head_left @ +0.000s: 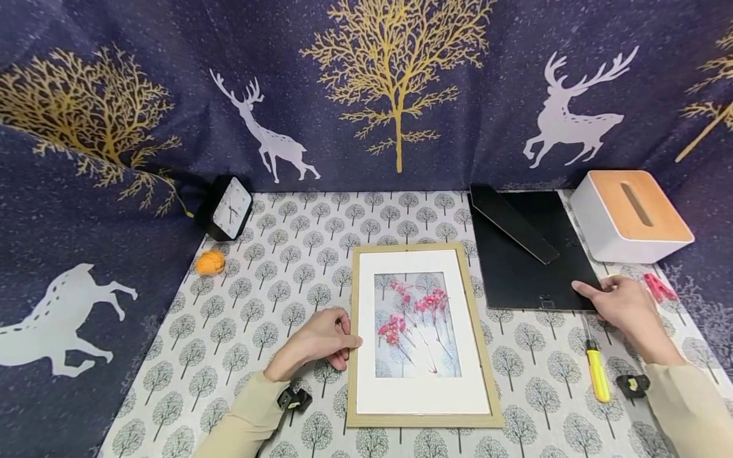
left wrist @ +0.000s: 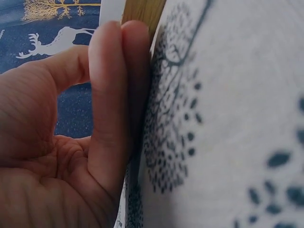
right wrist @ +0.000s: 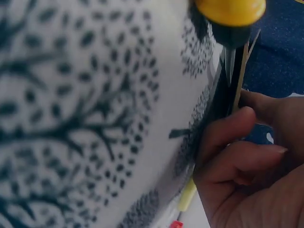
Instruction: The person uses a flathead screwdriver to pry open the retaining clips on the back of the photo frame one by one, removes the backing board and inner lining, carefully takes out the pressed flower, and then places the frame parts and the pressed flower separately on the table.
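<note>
- The left hand (head_left: 323, 340) rested curled fingers against the frame's (head_left: 420, 334) left edge, gripping nothing.
- The right hand (head_left: 621, 305) pinched the near right corner of the black backing board (head_left: 527, 261).
- Lifting would probably go best level, thumb under the edge, with the screwdriver (head_left: 597, 372) left undisturbed.

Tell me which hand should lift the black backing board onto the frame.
Probably the right hand: it already grips the black backing board at its corner. The left hand steadies the wooden frame.
</note>
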### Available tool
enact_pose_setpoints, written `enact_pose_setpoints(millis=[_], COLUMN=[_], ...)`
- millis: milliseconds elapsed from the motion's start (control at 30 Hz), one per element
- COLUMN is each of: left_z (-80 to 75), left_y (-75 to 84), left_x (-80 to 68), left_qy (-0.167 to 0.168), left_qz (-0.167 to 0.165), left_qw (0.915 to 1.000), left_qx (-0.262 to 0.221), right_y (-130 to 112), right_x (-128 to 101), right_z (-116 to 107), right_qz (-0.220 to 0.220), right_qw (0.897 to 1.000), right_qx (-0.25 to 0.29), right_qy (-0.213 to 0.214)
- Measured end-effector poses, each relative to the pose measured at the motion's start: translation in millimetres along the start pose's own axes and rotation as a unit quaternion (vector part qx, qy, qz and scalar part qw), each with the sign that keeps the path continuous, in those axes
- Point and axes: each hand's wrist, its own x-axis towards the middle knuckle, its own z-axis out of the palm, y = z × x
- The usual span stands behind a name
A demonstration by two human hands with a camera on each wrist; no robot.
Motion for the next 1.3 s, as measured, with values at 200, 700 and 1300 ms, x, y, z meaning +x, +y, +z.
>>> enact_pose_setpoints(millis=[200, 700, 1300], left_z=[-0.1, 0.8, 1.5], left_y=[0.3, 2.5, 1.9], left_x=[0.4, 0.6, 1.5], left_qy=[0.001, -0.006, -0.005], left_qz=[-0.005, 0.002, 0.006], left_qw=[1.0000, 1.0000, 0.9999], left_qx=[0.001, -0.007, -0.012], right_y=[-2.3, 1.4, 1.0], right_x=[1.5, 2.9, -2.1], right_z=[-1.9, -4.8, -0.1], right_qz=[0.000, 0.008, -0.025], right_qw=[0.999, 0.998, 0.998], right_qx=[-0.054, -0.056, -0.059], right_qy=[0.005, -0.029, -0.004])
